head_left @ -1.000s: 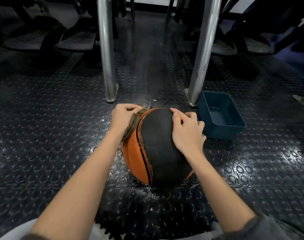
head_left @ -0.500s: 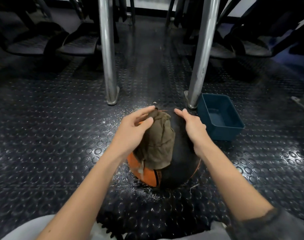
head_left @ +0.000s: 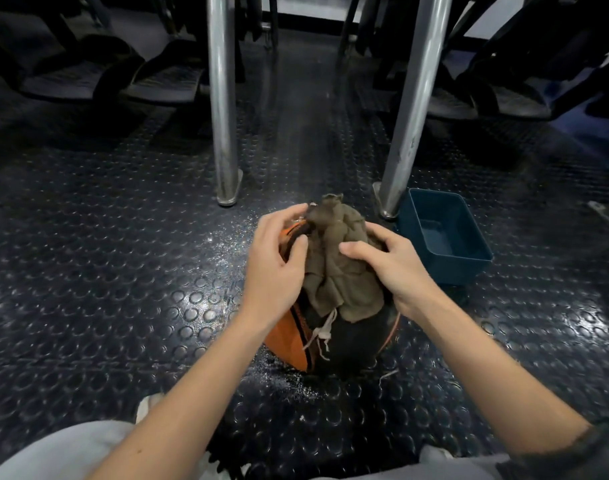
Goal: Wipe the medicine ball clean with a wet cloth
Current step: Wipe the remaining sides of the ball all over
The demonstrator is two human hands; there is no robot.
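Head view: my left hand (head_left: 275,261) is cupping, fingers spread, the heavy-looking medicine ball (head_left: 285,337) sitting on the studded floor (head_left: 123,289) before me, while my right hand (head_left: 396,271) is bunching the limp wet cloth (head_left: 334,271) draped over its likely slick top.

The cloth (head_left: 337,271), a second ago bunched under the left hand (head_left: 275,261), now drapes over the medicine ball (head_left: 285,337). The right hand (head_left: 396,268) has moved from bare ball onto the cloth, fingers bent. The left hand has slid to the ball's left side, perhaps still touching the cloth's edge.
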